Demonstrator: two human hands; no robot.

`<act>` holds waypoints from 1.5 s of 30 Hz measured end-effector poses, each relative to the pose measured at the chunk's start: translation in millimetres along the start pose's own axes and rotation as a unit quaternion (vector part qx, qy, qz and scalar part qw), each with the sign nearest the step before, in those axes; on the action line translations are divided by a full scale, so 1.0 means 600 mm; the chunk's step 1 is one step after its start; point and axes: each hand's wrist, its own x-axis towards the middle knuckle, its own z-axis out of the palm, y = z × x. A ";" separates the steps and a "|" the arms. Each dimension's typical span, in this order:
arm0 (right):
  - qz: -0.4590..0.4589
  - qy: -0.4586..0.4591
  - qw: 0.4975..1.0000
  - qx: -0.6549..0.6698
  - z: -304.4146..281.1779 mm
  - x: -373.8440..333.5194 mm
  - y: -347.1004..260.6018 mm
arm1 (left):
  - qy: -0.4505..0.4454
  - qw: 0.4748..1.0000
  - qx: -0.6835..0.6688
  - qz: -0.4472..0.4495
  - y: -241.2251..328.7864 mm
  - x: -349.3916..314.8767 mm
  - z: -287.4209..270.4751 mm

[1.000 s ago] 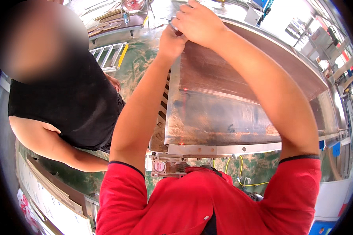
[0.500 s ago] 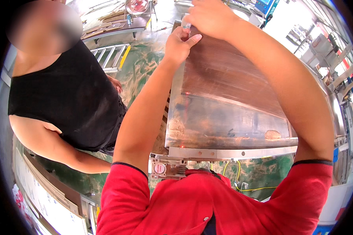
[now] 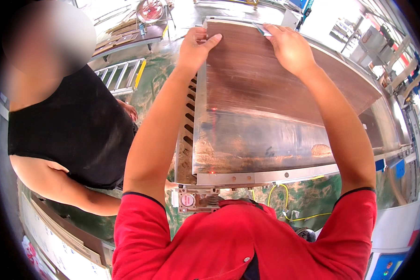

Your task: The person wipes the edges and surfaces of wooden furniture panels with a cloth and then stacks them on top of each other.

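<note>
A brown wood-grain panel (image 3: 247, 74) lies on the metal machine bed (image 3: 261, 144) before me. My left hand (image 3: 193, 49) grips the panel's left edge near the far corner, its thumb over the top face and its fingers curled at the side. Further right, over the panel's far edge, my right hand (image 3: 291, 49) pinches a small flat, pale blue-grey piece (image 3: 262, 29) like a scraper blade. Its exact kind is too small to tell.
On my left stands a person in a black sleeveless top (image 3: 70, 135). A slotted metal strip (image 3: 189, 116) borders the bed, with a motor unit (image 3: 191, 200) at its near corner. A yellow cable (image 3: 284, 200) trails on the floor. A ladder (image 3: 121, 77) lies beyond.
My hands were close together at the panel's far left corner. My right hand has moved right along the far edge with the small piece; my left hand has shifted slightly left.
</note>
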 end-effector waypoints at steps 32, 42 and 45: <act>-0.209 0.146 0.959 -0.122 0.031 0.105 -0.184 | 0.025 0.999 0.021 -0.027 -0.074 -0.085 0.020; -0.234 -0.116 0.856 -0.446 -0.018 0.161 -0.222 | 0.013 1.000 0.005 -0.019 -0.093 -0.071 0.022; -0.091 0.016 0.931 -0.354 -0.068 0.204 -0.141 | 0.023 0.999 0.036 -0.028 -0.078 -0.078 0.025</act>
